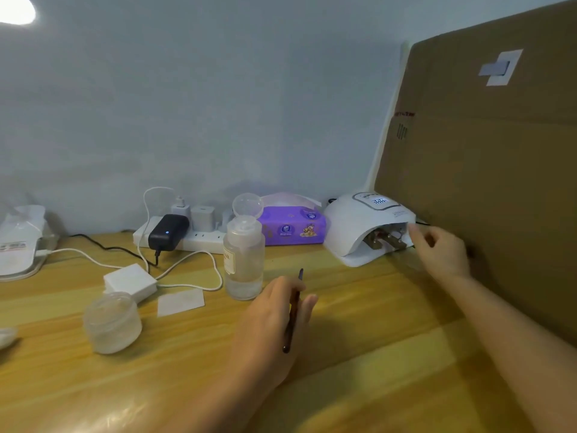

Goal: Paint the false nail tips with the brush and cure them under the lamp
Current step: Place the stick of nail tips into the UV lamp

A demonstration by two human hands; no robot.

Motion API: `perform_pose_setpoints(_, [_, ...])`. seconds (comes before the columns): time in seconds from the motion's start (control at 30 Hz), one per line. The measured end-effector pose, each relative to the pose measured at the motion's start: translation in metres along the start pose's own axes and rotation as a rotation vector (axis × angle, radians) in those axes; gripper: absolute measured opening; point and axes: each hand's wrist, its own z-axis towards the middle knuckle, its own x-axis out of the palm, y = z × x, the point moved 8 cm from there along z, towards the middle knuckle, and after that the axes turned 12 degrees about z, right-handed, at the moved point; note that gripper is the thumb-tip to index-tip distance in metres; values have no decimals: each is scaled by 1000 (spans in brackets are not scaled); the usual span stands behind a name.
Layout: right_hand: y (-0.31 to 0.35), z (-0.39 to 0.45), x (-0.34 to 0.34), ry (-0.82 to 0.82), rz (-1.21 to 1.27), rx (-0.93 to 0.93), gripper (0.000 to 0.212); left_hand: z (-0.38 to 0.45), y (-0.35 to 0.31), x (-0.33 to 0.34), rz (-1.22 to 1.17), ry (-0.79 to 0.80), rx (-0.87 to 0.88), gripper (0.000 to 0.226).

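While gripping a dark brush (293,310) between curled fingers, left hand (274,320) rests on wooden table (359,385), bristle end pointing away. Right hand (438,251), fingers loosely curled, reaching at mouth of white curing lamp (352,228), display lit; cannot tell whether pinching anything. Small holder (385,239) inside lamp opening, nail tips too blurred to make out. Clear bottle (243,260) just beside left hand.

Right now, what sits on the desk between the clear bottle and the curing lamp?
In the head view, a purple tissue pack sits between the clear bottle and the curing lamp, set back toward the wall.
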Motion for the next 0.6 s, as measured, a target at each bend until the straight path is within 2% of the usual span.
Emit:
perform_pose_setpoints(0.1, [33,7,-4,39,-32,-195,31,1,-2,0,24,0,29,40])
perform_pose_setpoints(0.17, [52,18,8,123,-4,-211,17,1,-1,1,40,-6,35,40])
perform_pose_setpoints(0.27, [59,38,31,251,-8,-78,38,0,-3,-1,29,-21,44,41])
perform_pose_setpoints(0.33, [62,47,42,316,-108,-19,42,0,-3,-1,31,-27,46,41])
perform_pose_setpoints(0.47, [71,58,56,420,-368,-7,51,0,-2,-1,27,-30,47,41])
perform_pose_setpoints(0.6, [77,64,66,479,-565,-70,46,0,-2,-1,16,-22,61,40])
